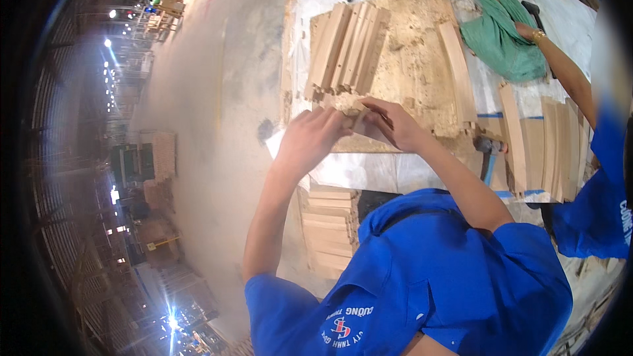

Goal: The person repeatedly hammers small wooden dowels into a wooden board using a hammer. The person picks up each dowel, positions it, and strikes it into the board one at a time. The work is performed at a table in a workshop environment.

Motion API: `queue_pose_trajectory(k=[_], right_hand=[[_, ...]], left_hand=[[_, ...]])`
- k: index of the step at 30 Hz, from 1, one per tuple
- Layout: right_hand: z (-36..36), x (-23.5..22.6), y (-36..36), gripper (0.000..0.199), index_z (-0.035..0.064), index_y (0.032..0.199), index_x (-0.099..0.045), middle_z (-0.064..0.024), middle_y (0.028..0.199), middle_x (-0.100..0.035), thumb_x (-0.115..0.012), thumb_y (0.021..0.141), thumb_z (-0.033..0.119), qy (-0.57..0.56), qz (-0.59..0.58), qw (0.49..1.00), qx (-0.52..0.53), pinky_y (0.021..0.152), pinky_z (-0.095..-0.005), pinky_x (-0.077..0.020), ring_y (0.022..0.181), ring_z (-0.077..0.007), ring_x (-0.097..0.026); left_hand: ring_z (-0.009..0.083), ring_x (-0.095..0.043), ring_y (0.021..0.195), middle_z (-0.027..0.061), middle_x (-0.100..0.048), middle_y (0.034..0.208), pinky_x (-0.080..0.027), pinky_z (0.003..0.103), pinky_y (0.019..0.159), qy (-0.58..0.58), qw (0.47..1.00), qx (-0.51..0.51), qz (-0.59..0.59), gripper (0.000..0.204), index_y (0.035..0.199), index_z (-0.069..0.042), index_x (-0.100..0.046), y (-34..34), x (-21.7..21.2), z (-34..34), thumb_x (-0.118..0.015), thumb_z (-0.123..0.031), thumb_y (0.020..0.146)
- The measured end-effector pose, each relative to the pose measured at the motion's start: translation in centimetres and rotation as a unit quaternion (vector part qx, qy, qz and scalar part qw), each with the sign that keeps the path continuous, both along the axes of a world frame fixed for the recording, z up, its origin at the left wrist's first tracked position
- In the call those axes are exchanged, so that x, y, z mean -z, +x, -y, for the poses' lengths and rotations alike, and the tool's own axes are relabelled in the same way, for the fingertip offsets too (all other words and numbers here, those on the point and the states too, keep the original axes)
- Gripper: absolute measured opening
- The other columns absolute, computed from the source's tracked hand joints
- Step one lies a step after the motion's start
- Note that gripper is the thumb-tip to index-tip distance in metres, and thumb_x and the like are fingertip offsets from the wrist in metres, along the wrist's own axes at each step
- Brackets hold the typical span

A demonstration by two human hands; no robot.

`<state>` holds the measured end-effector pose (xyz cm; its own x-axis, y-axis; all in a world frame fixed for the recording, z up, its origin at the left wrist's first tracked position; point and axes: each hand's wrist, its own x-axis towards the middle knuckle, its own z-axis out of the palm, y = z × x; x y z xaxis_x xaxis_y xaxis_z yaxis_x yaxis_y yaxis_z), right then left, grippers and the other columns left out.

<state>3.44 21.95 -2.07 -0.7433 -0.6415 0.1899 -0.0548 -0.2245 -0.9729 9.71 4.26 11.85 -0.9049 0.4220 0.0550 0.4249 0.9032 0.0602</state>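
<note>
The left hand (321, 128) and right hand (394, 126) together pinch a pale piece (358, 113), partly hidden, over the edge of the board (422, 59), beside the slats (359, 46). A loose grip could drop it; a bump could scatter the slats.

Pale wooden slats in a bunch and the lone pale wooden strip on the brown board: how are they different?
The pale wooden slats form a wide bunch; the lone pale wooden strip is one narrow piece. The slats' far ends slant right, while the strip's slants left. Both lie on the brown board.
</note>
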Motion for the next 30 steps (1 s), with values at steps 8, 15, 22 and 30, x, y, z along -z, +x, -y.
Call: queue_pose_trajectory(k=[8, 15, 22, 30], right_hand=[[0.1, -0.1, 0.2, 0.031, -0.0032, 0.130, -0.055, -0.0171, 0.113, -0.066, -0.051, 0.100, 0.003, -0.019, 0.040, 0.997, -0.062, 0.096, -0.0330, -0.0471, 0.107, -0.0192, -0.061], [0.2, -0.4, -0.5, 0.029, 0.0011, 0.129, -0.056, -0.0178, 0.115, -0.066, -0.053, 0.100, 0.007, 0.033, -0.020, 0.998, -0.046, 0.094, -0.0365, -0.0482, 0.105, -0.0278, -0.064], [0.4, -1.6, -0.6, 0.034, 0.0031, 0.129, -0.055, -0.0190, 0.114, -0.064, -0.057, 0.095, 0.003, 0.054, -0.095, 0.992, -0.069, 0.091, -0.0396, -0.0497, 0.104, -0.0354, -0.063], [1.2, -2.2, -0.1, 0.031, 0.0031, 0.125, -0.056, -0.0194, 0.109, -0.064, -0.058, 0.094, 0.004, 0.055, -0.108, 0.990, -0.075, 0.088, -0.0402, -0.0501, 0.101, -0.0377, -0.063]], left_hand=[[0.0292, -0.065, 0.100, 0.0093, -0.068, 0.107, -0.054, 0.039, 0.083, 0.194, 0.969, -0.138, 0.062, 0.038, 0.113, -0.007, -0.059, 1.5, 2.6, 0.7, -0.078, -0.014, 0.081], [0.0274, -0.067, 0.110, 0.0141, -0.066, 0.127, -0.058, 0.035, 0.084, 0.250, 0.957, -0.126, -0.072, 0.054, 0.130, -0.009, -0.063, 2.6, 3.4, -1.7, -0.074, 0.004, 0.078], [0.0297, -0.069, 0.081, 0.0111, -0.069, 0.096, -0.056, 0.038, 0.068, 0.038, 0.995, -0.086, -0.036, 0.051, 0.134, -0.006, -0.055, 3.2, -1.7, -2.1, -0.067, -0.006, 0.084], [0.0330, -0.069, 0.081, 0.0149, -0.065, 0.095, -0.055, 0.041, 0.065, -0.073, 0.985, -0.128, 0.090, 0.046, 0.130, 0.000, -0.050, 3.6, -3.4, -2.0, -0.056, -0.005, 0.085]])
